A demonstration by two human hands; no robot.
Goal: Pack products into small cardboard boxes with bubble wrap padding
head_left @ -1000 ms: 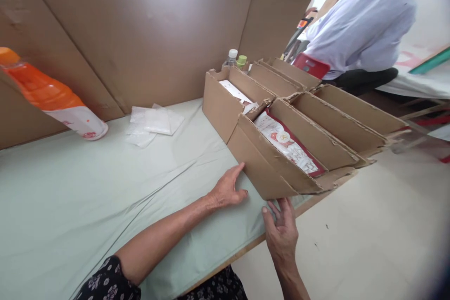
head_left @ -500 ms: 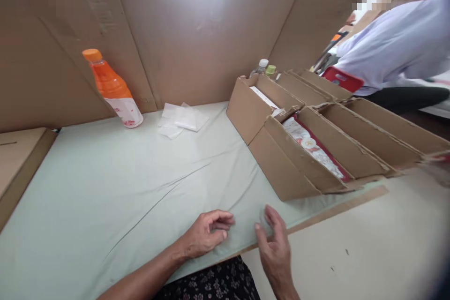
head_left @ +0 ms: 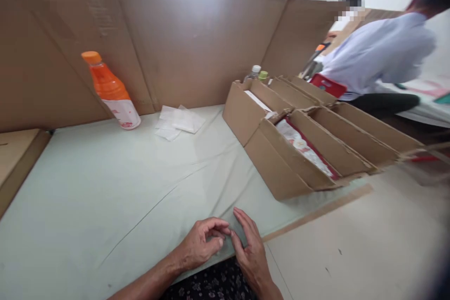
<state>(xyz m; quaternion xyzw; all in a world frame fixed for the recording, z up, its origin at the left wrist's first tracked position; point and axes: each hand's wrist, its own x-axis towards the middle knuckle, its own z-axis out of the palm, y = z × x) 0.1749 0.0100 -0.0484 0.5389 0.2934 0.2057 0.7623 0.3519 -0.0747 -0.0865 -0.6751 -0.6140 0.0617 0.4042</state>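
Note:
My left hand hovers at or rests on the near edge of the pale green cloth, fingers loosely curved and the thumb apart, with nothing in it. Close beside it, my right hand has its fingers stretched forward and its thumb spread; it is empty too. The fingertips of both hands nearly meet, and I cannot tell whether they touch. Farther off on the cloth lie some flat clear plastic bags. An orange bottle with an orange cap and white label stands to their left.
A divided cardboard box stands on the right, with red-and-white packets in one compartment. Behind it show two bottle caps, one white. A cardboard wall closes the back. Another cardboard box is at left. A person sits at right.
My right hand has moved left, up close to my left hand. The left hand has barely moved. The view has shifted slightly, showing more of the person at right.

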